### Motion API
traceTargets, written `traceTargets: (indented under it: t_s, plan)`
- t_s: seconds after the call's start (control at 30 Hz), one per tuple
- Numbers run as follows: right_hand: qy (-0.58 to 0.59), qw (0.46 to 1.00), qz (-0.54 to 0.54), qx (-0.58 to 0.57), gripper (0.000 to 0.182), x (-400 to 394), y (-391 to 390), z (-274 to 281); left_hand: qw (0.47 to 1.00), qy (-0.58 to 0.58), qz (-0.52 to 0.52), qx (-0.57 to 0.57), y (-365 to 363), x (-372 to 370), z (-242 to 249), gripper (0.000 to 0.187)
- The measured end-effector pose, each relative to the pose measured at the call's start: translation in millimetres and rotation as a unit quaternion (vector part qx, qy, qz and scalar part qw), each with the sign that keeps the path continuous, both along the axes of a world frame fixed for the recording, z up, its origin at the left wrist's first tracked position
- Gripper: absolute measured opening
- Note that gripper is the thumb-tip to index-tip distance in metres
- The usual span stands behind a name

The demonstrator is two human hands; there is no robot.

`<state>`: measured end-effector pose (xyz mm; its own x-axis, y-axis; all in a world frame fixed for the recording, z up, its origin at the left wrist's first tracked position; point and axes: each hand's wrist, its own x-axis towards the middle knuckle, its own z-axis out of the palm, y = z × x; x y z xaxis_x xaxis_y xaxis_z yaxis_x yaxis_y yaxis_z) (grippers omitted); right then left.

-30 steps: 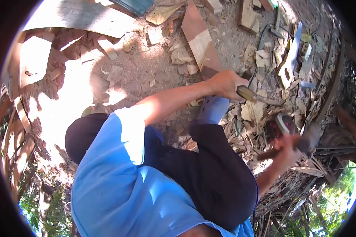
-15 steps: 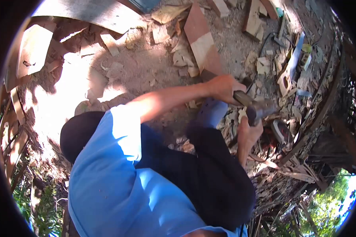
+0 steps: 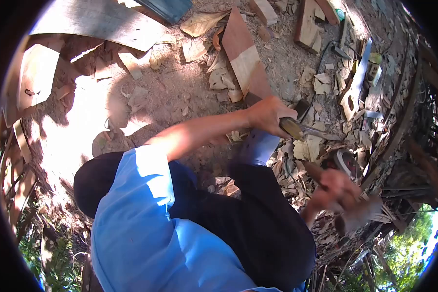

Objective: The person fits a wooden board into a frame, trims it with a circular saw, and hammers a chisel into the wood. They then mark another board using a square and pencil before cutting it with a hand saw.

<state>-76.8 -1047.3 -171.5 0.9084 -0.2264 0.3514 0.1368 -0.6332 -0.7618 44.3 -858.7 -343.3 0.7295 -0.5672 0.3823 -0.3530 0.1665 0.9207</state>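
Observation:
My left hand point(image 3: 270, 116) is closed around the yellow-brown handle of a chisel point(image 3: 293, 128), its metal blade pointing right over dry leaves and chips. Just beyond that hand, a wooden board point(image 3: 246, 61) with a pointed far end lies on the ground. My right hand point(image 3: 338, 187), smeared by motion, grips a hammer point(image 3: 314, 171) lower right, apart from the chisel. The hammer's head end is badly blurred. A foot in a bluish covering point(image 3: 260, 146) rests just below my left hand.
To the right lies a handsaw point(image 3: 357, 87), with another hammer point(image 3: 343, 48) beyond it. A round red and grey object point(image 3: 345, 161) sits near my right hand. Wood offcuts point(image 3: 309, 27) and a broad plank point(image 3: 97, 22) lie at the far side.
My right hand has swung the hammer down and to the right, away from the chisel. My left hand has shifted slightly left, still holding the chisel.

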Motion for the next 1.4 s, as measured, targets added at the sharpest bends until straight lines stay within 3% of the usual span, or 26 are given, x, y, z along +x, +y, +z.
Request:
traceTargets:
  t_s: [0.03, 0.1, 0.13, 0.2, 0.23, 0.3, 0.4, 0.5, 0.53, 0.67, 1.1, 1.2, 1.27, 1.37, 1.4]
  plan:
    - [0.186, 0.964, 0.041, -0.184, 0.020, -4, 8, -45, 1.000, 0.008, 0.002, 0.001, 0, -4, 1, 0.033]
    - [0.303, 0.949, -0.070, 0.049, 0.014, 1, 34, -67, 1.000, 0.018, -0.015, 0.016, 0, -33, -4, 0.033]
    - [0.240, 0.967, -0.075, 0.031, 0.013, 9, 17, -60, 0.999, -0.012, -0.006, 0.031, 6, -8, -8, 0.034]
    - [0.150, 0.971, -0.146, 0.118, 0.011, -2, 6, -38, 0.998, -0.051, 0.000, 0.039, 10, -1, -5, 0.034]
    - [0.115, 0.953, -0.194, 0.202, 0.011, 7, 10, 1, 0.998, -0.047, 0.004, 0.030, 0, -16, 6, 0.035]
    - [0.003, 0.969, -0.171, 0.176, 0.012, 14, -9, 32, 0.997, -0.071, 0.006, 0.011, -6, -16, 28, 0.035]
    - [-0.091, 0.937, -0.158, 0.298, 0.017, 19, -15, 58, 0.996, -0.088, 0.018, 0.016, -19, -21, 41, 0.036]
    - [-0.068, 0.941, -0.190, 0.271, 0.016, 15, -2, 46, 0.995, -0.076, 0.047, 0.045, -23, -5, 24, 0.034]
    - [-0.044, 0.957, -0.131, 0.256, 0.012, 9, -4, 37, 0.995, -0.071, 0.053, 0.048, -22, 0, 22, 0.033]
    - [0.016, 0.956, -0.146, 0.256, 0.016, 9, 13, 26, 0.994, -0.061, 0.059, 0.068, -19, 3, 14, 0.033]
    - [-0.020, 0.963, -0.136, 0.233, 0.017, 16, -4, 40, 0.994, -0.019, 0.088, 0.068, -24, 2, 16, 0.035]
    - [-0.082, 0.967, -0.154, 0.187, 0.012, 20, -24, 71, 0.996, -0.005, 0.076, 0.051, -26, 9, 15, 0.036]
    - [-0.143, 0.941, -0.153, 0.265, 0.009, 12, -57, 114, 0.996, -0.023, 0.051, 0.076, -24, 9, 12, 0.036]
    - [-0.226, 0.945, -0.118, 0.202, 0.029, -8, -99, 194, 0.994, -0.043, 0.041, 0.088, -23, 6, 6, 0.037]
    - [-0.241, 0.929, -0.120, 0.255, 0.033, -13, -106, 221, 0.994, -0.047, 0.046, 0.087, -24, 5, 5, 0.037]
